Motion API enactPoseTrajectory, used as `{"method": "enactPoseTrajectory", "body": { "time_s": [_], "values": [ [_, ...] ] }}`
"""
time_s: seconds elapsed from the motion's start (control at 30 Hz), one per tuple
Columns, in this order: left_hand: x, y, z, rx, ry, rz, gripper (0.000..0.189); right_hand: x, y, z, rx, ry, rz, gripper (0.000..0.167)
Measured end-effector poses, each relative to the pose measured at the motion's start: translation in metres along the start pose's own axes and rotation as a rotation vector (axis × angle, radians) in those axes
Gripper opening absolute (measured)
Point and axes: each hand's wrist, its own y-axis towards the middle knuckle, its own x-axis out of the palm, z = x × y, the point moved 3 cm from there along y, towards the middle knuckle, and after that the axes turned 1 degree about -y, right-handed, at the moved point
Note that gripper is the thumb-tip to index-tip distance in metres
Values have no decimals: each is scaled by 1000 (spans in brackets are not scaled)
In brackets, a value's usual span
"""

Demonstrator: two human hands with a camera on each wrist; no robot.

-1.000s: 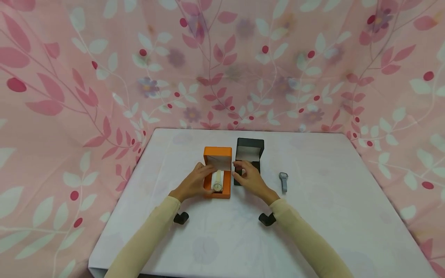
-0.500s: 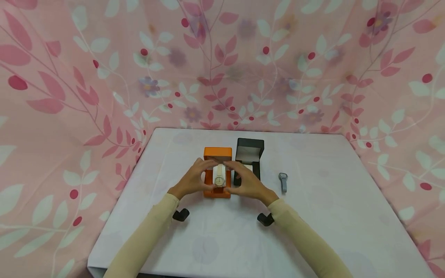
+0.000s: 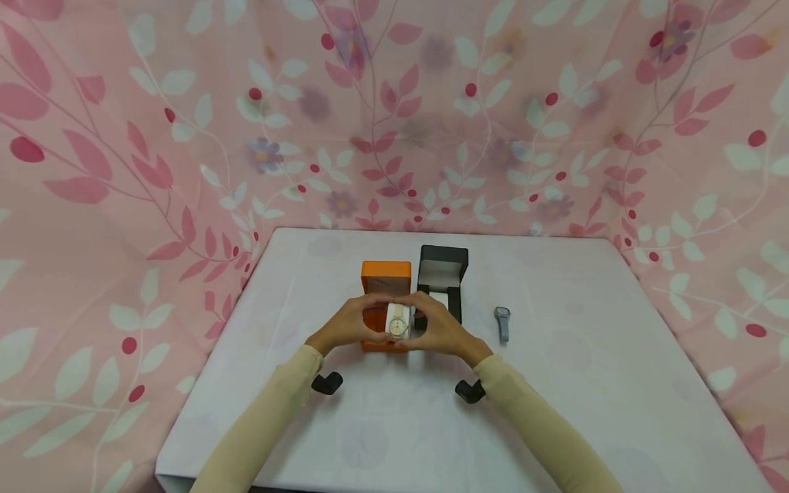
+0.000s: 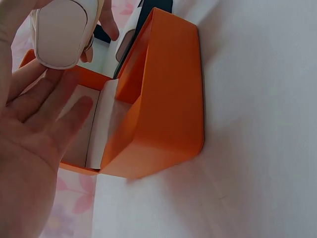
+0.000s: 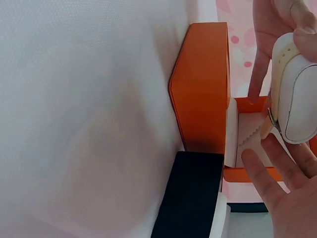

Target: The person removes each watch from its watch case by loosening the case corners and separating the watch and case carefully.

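A cream-strapped wristwatch [image 3: 398, 327] with a round dial is wrapped around a white watch cushion [image 4: 62, 34]. My left hand [image 3: 353, 322] holds the cushion from the left, with thumb and fingertips at its ends. From the other side my right hand [image 3: 445, 330] grips it the same way; the fingertips of both hands meet near its top. Beneath and behind them stands an orange watch box [image 3: 385, 270], lid up. In the left wrist view the cushion is raised out of the box, whose compartment is partly visible.
Right beside the orange box is a black watch box [image 3: 444, 254], open, with a white cushion [image 3: 439, 298] inside. A grey-blue watch [image 3: 503, 324] lies farther right on the white tablecloth [image 3: 567, 383]. Pink floral cloth [image 3: 394, 137] hangs around the table.
My right hand came over from the black box to the cushion. Both hands lifted the watch on its cushion out of the orange box and brought it slightly right.
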Motion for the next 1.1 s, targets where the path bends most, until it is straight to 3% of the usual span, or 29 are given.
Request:
{"method": "enactPoseTrajectory", "body": {
  "time_s": [0.17, 0.47, 0.67, 0.8, 0.97, 1.1],
  "values": [
    [2, 3, 1, 25, -15, -11, 72, -2, -1, 3, 5, 13, 13, 76],
    [6, 5, 5, 14, -51, -2, 77, -4, 0, 1, 34, 82, 6, 78],
    [9, 5, 2, 36, -26, 34, 73, -7, -1, -1, 23, 61, -13, 73],
    [13, 7, 2, 61, -71, 39, 71, -10, -1, -1, 4, 15, 11, 72],
    [18, 9, 3, 72, -120, 47, 70, -9, -2, 0, 46, 13, -2, 73],
    [20, 9, 4, 76, -134, 50, 69, -9, -5, -2, 91, 88, -34, 75]
  ]
}}
